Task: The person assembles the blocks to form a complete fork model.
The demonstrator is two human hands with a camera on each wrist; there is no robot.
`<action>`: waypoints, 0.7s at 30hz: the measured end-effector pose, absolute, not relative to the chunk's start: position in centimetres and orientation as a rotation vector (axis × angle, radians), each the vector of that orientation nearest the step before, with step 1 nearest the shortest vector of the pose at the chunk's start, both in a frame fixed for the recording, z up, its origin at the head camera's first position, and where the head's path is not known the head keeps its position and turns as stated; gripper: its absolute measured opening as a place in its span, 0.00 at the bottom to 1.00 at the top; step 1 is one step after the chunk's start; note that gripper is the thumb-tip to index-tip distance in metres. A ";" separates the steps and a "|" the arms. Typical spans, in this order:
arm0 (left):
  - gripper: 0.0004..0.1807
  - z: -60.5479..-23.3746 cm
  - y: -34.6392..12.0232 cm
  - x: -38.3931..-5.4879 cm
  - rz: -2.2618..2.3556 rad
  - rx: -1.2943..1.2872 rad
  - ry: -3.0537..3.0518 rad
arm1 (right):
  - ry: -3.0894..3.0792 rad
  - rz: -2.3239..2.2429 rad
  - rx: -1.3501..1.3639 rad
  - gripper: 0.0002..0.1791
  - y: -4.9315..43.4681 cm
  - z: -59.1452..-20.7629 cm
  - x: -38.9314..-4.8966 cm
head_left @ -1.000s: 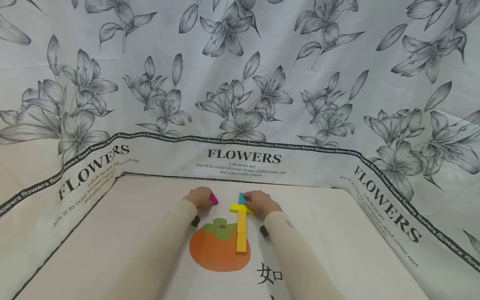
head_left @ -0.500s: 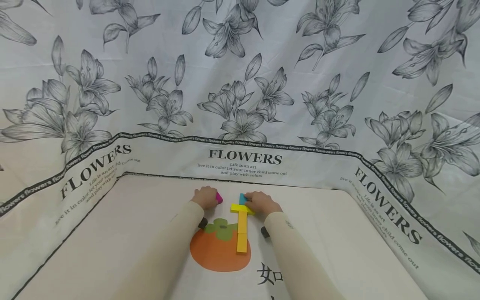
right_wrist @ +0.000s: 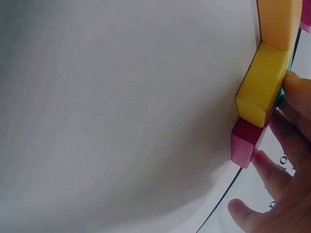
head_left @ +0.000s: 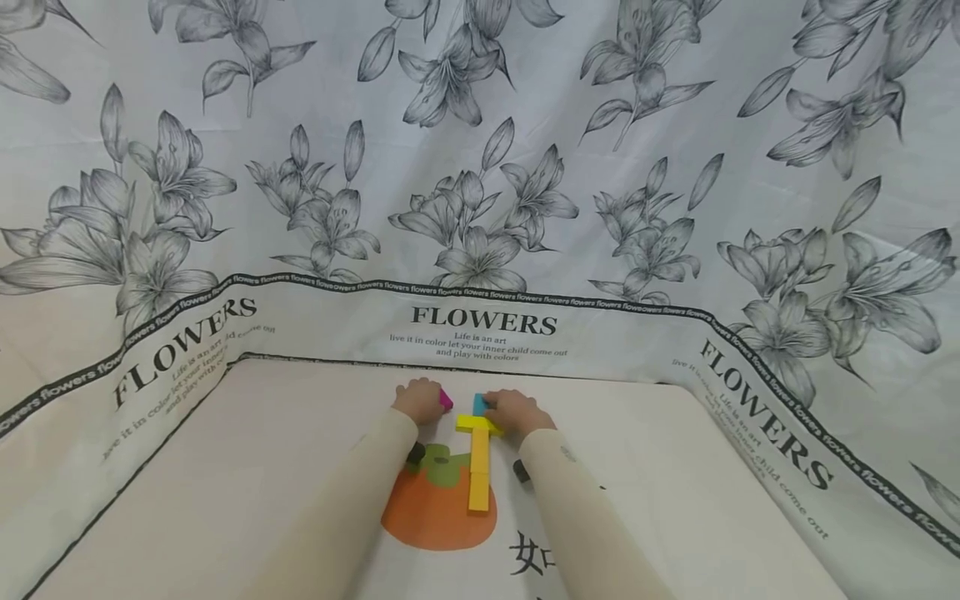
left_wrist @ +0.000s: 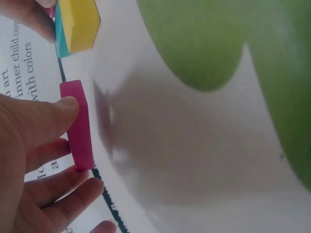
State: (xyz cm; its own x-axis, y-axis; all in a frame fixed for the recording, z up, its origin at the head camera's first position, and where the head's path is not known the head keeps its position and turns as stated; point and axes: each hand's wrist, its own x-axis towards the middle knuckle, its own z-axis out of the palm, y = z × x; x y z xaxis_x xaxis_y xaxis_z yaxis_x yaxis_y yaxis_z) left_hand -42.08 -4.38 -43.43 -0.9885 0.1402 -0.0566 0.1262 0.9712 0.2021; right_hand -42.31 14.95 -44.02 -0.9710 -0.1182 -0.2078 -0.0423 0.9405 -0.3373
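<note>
My left hand (head_left: 420, 402) pinches a magenta block (left_wrist: 77, 126) between thumb and fingers, just left of the other blocks. In the left wrist view a gap separates this block from its shadow on the tabletop. My right hand (head_left: 517, 412) holds a blue block (head_left: 478, 404) behind a crosswise yellow block (head_left: 468, 422). From the crosswise block, an orange-yellow block (head_left: 479, 450) and another yellow block (head_left: 478, 493) run in line toward me. A second magenta block (right_wrist: 243, 148) shows beside the crosswise block in the right wrist view, with a right fingertip at its edge.
The blocks lie on a pale table cover (head_left: 225, 467) with a printed orange persimmon (head_left: 435, 517) and black characters (head_left: 530, 554). Behind the hands rises a white curtain (head_left: 480, 250) printed with flowers and lettering.
My left hand has moved right with the magenta block, nearer to the blue and yellow blocks. My right hand stays at the blue block. The head view has shifted slightly.
</note>
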 end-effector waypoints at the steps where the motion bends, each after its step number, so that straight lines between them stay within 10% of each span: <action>1: 0.17 -43.5 -4.3 -42.1 0.311 0.204 3.046 | 2.869 -0.492 -0.114 0.26 14.9 -44.1 -42.3; 21: 0.19 -44.9 -3.1 -42.4 0.321 0.216 3.018 | 2.887 -0.493 -0.150 0.25 15.0 -44.0 -41.7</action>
